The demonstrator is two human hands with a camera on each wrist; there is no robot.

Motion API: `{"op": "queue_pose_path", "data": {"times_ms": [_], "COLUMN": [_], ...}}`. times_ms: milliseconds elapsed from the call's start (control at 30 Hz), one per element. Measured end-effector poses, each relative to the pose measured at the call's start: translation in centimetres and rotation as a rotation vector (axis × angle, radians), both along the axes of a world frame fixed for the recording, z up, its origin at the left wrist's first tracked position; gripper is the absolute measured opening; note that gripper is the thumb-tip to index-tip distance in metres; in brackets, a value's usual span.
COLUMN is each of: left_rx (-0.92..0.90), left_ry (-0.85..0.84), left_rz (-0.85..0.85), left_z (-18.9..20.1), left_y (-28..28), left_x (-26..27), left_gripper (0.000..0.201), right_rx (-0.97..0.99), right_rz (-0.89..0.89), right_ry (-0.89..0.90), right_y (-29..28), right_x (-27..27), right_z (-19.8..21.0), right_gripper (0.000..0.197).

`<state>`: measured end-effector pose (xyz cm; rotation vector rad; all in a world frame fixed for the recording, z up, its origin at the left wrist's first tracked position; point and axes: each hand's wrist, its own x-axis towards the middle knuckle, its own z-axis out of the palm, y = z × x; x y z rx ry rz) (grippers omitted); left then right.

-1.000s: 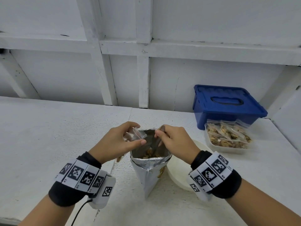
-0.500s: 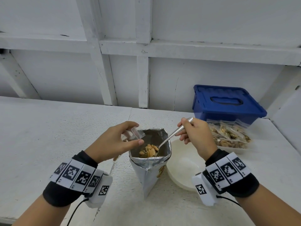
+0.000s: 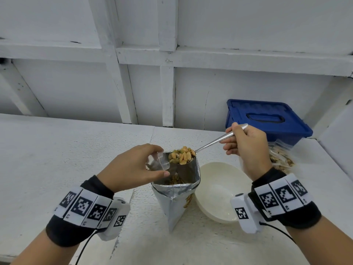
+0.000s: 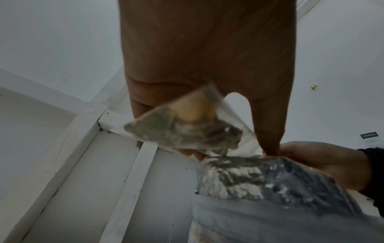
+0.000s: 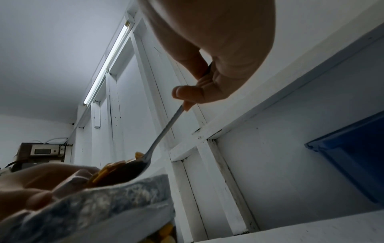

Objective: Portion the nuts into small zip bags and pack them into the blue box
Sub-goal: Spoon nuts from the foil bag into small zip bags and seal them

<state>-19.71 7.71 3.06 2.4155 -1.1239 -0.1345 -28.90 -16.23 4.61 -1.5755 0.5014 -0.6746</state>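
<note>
A silver foil pouch of nuts stands open on the white table. My left hand pinches a small clear zip bag at the pouch's left rim; the left wrist view shows that zip bag under my fingers. My right hand grips the handle of a metal spoon, whose bowl is heaped with nuts just above the pouch mouth, beside the bag. From the right wrist the spoon hangs over the pouch. The blue box sits lidded at the back right.
A white bowl sits right of the pouch, under my right wrist. A clear tray of several filled zip bags lies in front of the blue box. A white panelled wall runs behind the table.
My right hand has lifted the spoon out of the pouch, loaded with nuts, up to the rim beside the zip bag. The left hand has kept its hold on the bag.
</note>
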Motion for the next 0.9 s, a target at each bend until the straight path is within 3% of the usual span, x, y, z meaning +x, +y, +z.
{"op": "queue_pose_path", "data": {"times_ms": [333,467,667,767,900], "left_rx": [-0.176,-0.262,-0.437,-0.502,-0.529], "left_ry": [0.079,0.115,0.177,0.182,0.188], "left_rz": [0.011,0.027,0.094,0.163,0.198], "left_z": [-0.5,-1.0,-1.9,-1.9,-2.0], "left_y": [-1.1,-1.2,-0.9,-0.4,0.3], "left_x": [-0.6,-0.8,-0.6,-0.3,0.3], "left_gripper": [0.078,0.073,0.053,0.041,0.036], "right_rx": [-0.023,-0.238,-0.631,-0.636,-0.587], "right_rz": [0.104,0.177,0.166,0.095,0.028], "right_ry": [-0.024,-0.067,-0.332,-0.401,-0.352], "right_y": [2.9,4.6,5.2,4.2,2.7], "right_x": [0.6,0.7,0.4,0.1,-0.1], "right_z": [0.8,2.0,4.1,4.8,3.7], "right_gripper": [0.025,0.022,0.024,0.023,0.019]}}
